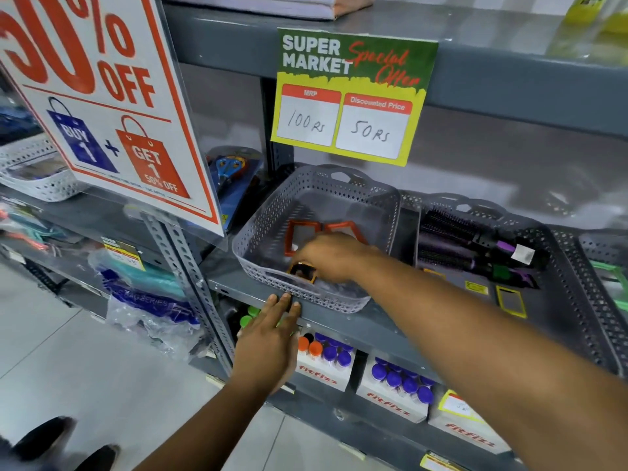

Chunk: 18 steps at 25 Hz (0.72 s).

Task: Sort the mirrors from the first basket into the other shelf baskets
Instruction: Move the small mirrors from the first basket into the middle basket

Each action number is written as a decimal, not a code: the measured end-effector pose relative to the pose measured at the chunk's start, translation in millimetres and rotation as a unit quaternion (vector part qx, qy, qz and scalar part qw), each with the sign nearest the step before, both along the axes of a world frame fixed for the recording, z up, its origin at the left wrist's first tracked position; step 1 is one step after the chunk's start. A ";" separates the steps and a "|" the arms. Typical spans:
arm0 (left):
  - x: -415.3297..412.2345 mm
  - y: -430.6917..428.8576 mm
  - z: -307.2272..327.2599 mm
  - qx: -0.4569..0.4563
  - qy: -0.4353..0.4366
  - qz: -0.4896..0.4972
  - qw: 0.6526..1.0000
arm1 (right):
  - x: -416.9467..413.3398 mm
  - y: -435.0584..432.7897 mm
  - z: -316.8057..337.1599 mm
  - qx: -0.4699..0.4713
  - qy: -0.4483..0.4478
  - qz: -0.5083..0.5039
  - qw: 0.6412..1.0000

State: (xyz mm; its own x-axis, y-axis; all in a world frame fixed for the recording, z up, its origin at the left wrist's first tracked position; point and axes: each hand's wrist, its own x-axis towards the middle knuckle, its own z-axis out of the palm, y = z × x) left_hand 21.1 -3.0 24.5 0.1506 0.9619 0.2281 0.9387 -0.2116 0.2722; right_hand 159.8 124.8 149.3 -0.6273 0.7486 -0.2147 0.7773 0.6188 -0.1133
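Observation:
A light grey perforated basket [258, 229] sits on the grey shelf. Inside it lie two red-framed mirrors [299, 229] side by side. My right hand [331, 256] reaches into the basket's near part and is shut on a small orange-framed mirror [302, 271], held near the front wall. My left hand [268, 338] lies flat against the shelf's front edge just below the basket, fingers together, holding nothing. A dark grey basket [577, 290] to the right holds a yellow-framed mirror [510, 301] and hair brushes [465, 246].
Another basket [611, 263] with a green frame sits at the far right edge. A price sign [350, 96] hangs above the baskets, and a large 50% off poster [112, 96] stands at left. Boxes of capped bottles [397, 382] fill the shelf below. A white basket [37, 171] sits far left.

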 end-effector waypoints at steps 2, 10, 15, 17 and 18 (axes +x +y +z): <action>-0.7 1.6 -3.0 -0.004 -0.004 0.008 1.000 | -8.2 5.7 -6.7 0.044 -0.031 0.070 0.996; -4.1 1.6 -4.8 -0.002 0.003 0.002 1.000 | -23.2 15.8 -18.6 0.114 -0.179 0.128 0.969; -2.9 0.3 -2.9 0.006 0.026 0.008 1.000 | 4.6 18.5 -1.1 0.159 -0.073 0.085 0.981; -2.2 -0.2 -2.6 0.019 0.028 0.009 0.999 | 32.0 10.5 17.5 0.171 0.002 0.036 0.985; -2.3 -0.8 -3.0 0.025 0.029 0.009 0.999 | 48.9 3.5 27.1 0.160 0.037 -0.005 0.986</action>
